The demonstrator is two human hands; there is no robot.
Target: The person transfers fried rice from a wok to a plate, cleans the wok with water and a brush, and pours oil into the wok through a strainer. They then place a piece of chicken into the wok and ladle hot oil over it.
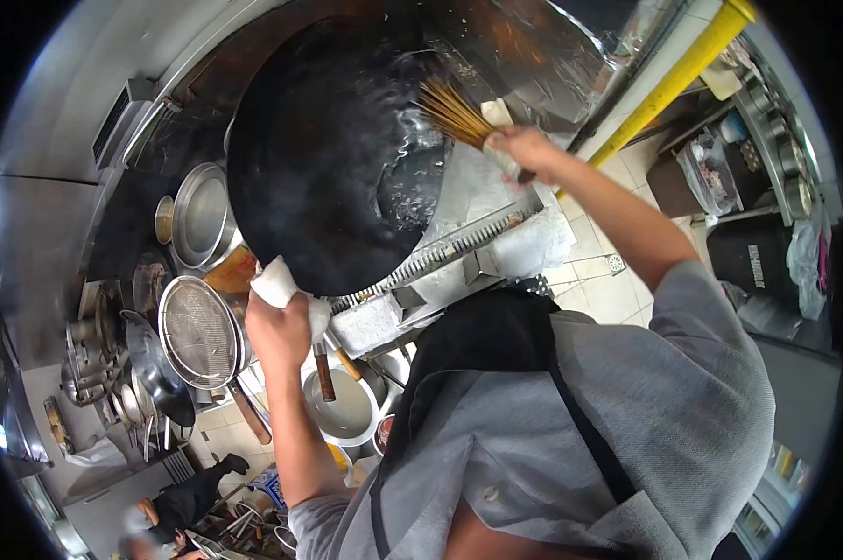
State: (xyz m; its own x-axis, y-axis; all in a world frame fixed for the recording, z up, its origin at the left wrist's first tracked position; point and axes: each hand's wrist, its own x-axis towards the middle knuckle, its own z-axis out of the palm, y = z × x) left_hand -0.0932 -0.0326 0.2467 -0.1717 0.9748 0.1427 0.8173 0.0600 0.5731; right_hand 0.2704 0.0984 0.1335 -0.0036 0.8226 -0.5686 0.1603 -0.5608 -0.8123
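Note:
My right hand (524,154) is closed around the wrapped handle of a bamboo wok brush (457,112). The brush's splayed bristles reach over the right side of a large black wok (295,159). Water (412,182) shines and ripples in that side of the wok, and faint steam hangs over it. At the wok's near left edge, my left hand (280,329) is closed on a folded white cloth (275,283) against the rim. Whatever part of the wok lies under the cloth is hidden.
Left of the wok are a metal pan (202,215) and a wire strainer (197,331). A pot of cloudy liquid (345,411) stands below my left forearm. A yellow pole (674,84) slants at the upper right. Another person (183,504) is at the lower left.

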